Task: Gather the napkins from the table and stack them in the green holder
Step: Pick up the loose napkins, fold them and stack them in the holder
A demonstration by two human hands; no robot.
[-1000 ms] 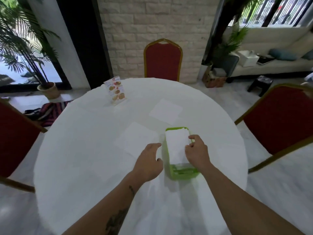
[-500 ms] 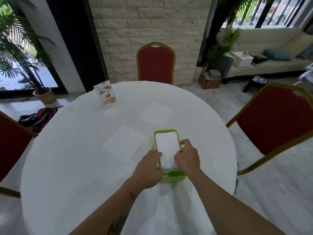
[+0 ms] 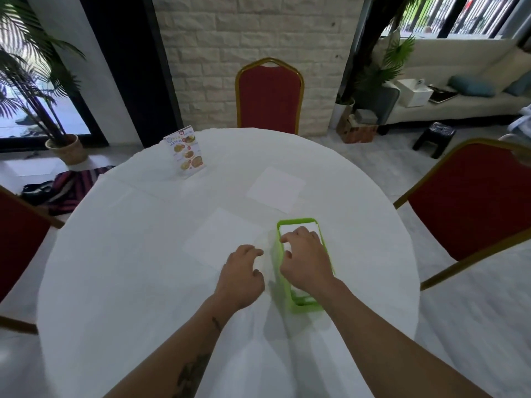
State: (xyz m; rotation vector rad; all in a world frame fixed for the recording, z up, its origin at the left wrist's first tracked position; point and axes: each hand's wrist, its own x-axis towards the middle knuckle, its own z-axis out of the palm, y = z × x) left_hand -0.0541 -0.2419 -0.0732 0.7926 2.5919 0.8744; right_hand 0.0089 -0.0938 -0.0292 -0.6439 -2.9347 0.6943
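So my right hand [image 3: 306, 258] is sitting on top of the green holder [image 3: 301, 304], palm down with the fingers curled loosely onto the white napkins already inside, pressing on them rather than pinching anything. The holder stands on the round white worktop [image 3: 115, 268] just right of centre, at roughly 5 o'clock from the middle. My left hand [image 3: 241, 275] is right beside it at the holder's 9 o'clock, fingers relaxed and half spread, empty, hovering over or resting on the cloth; I honestly can't tell if it's touching. Two loose napkins are still lying flat on the worktop: the near napkin [image 3: 227, 239] sits at the holder's 10 o'clock, its corner almost under my left fingertips, and the far napkin [image 3: 275, 189] is out at 12 o'clock from the holder, well apart from it. A menu card [image 3: 186, 152] stands upright near the far edge at about 11 o'clock. A red chair [image 3: 270, 97] with gold trim faces me across the worktop.
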